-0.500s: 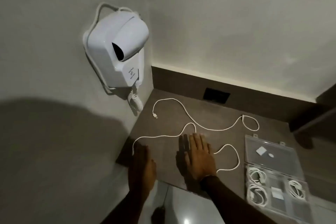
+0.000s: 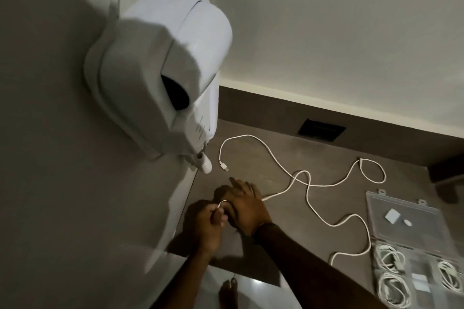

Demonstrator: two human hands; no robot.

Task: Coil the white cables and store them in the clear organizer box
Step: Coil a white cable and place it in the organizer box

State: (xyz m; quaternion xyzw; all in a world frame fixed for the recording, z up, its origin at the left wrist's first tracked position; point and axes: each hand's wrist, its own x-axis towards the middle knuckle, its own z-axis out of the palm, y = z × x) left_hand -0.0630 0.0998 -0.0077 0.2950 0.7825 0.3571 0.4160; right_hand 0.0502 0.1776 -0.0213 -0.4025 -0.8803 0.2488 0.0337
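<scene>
A long white cable [image 2: 307, 184] snakes loosely across the dark brown counter [image 2: 253, 155], its free plug lying near the wall-mounted dryer. My left hand [image 2: 209, 224] pinches one end of the cable at the counter's left front corner. My right hand [image 2: 247, 204] lies over the cable just right of that, fingers curled around it. The clear organizer box [image 2: 406, 211] lies open at the right, its lid flat toward the back, with several coiled white cables [image 2: 390, 259] in its compartments.
A white wall-mounted hair dryer [image 2: 160, 68] juts out close above the counter's left side. A dark socket plate [image 2: 321, 130] sits in the back upstand. A small white adapter [image 2: 392, 216] rests on the box lid. A bare foot [image 2: 228, 293] shows on the floor below.
The view has moved closer and tilted. Both hands, flat on the counter before, have come together at the left corner and taken hold of the cable end.
</scene>
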